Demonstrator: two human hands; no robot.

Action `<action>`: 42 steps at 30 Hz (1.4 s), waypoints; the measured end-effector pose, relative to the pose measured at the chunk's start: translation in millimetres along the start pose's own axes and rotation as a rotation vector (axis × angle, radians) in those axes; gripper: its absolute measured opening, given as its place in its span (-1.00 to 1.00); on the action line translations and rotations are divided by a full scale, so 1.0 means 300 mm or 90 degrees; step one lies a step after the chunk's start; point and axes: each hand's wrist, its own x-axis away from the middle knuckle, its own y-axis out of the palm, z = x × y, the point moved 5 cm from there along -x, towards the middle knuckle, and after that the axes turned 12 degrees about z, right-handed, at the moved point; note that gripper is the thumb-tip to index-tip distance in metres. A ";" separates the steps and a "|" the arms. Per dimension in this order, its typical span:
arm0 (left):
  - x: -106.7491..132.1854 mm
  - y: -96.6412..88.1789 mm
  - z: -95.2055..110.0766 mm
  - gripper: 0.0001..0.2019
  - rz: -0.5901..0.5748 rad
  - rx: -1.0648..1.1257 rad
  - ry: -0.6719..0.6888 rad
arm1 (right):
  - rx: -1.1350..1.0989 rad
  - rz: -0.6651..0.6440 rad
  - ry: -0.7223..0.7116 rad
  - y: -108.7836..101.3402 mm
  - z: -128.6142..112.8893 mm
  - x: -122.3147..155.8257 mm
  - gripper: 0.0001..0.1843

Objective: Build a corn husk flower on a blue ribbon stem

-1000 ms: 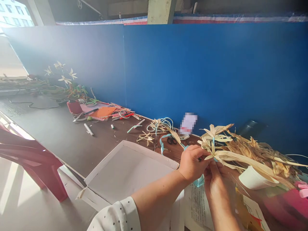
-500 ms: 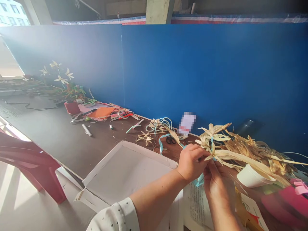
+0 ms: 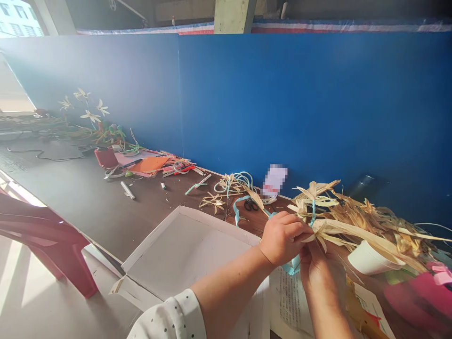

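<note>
My left hand (image 3: 284, 238) reaches in from the lower left with its fingers closed on a small pale corn-husk flower (image 3: 320, 231). Directly below and to the right, my right hand (image 3: 316, 268) pinches the same flower near its base, its fingertips partly hidden. Pointed husk petals stick out past the fingers. Just above them shows a stem wrapped in light blue tape (image 3: 313, 211), topped by dry husk petals (image 3: 312, 190); whether it joins the held flower I cannot tell. A light blue ribbon (image 3: 293, 267) shows under my hands.
A pile of dry corn husks (image 3: 367, 216) and a white cup (image 3: 370, 259) lie to the right. An open cardboard box lid (image 3: 183, 249) sits to the left. Black scissors (image 3: 250, 205) and husk flowers (image 3: 212, 202) lie behind. A blue partition (image 3: 300, 103) borders the table.
Both hands stay together on the flower, which has tilted slightly down and right. More of its petals show beyond the fingertips.
</note>
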 end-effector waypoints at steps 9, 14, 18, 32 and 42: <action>0.002 -0.004 0.010 -0.83 -0.002 -0.005 0.073 | -0.003 -0.003 0.009 -0.005 0.010 -0.009 -0.74; 0.006 -0.002 0.006 -0.83 -0.005 0.004 0.056 | -0.004 0.011 0.025 -0.004 0.010 -0.010 -0.68; 0.008 -0.009 -0.005 -0.90 0.047 0.019 0.004 | 0.010 0.000 0.011 0.001 0.007 -0.008 -0.72; 0.021 -0.005 -0.056 -0.91 0.057 0.148 -0.294 | 0.034 0.028 0.043 -0.017 0.015 -0.012 -0.62; 0.037 0.014 -0.073 -0.96 0.047 0.248 -0.436 | 0.016 0.027 0.010 -0.005 0.008 -0.007 -0.69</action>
